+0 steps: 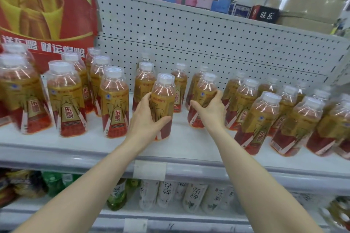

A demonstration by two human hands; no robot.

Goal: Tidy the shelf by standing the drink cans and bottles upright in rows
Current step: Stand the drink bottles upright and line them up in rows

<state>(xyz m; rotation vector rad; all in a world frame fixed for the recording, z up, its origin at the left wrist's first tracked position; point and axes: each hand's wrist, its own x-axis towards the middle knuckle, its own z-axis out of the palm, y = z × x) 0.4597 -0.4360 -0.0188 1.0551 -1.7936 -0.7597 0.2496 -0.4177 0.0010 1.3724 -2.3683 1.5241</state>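
Row-straightening is under way: left hand [145, 119] curls fingers round front bottle [163, 98], right hand [210, 112] round its neighbour [205, 89]. Next, likely slide both into line, upright.

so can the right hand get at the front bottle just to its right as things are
Probably, once freed: the right hand now grips a neighbouring bottle, but the front bottle stands near the edge of the shelf with nothing before it.
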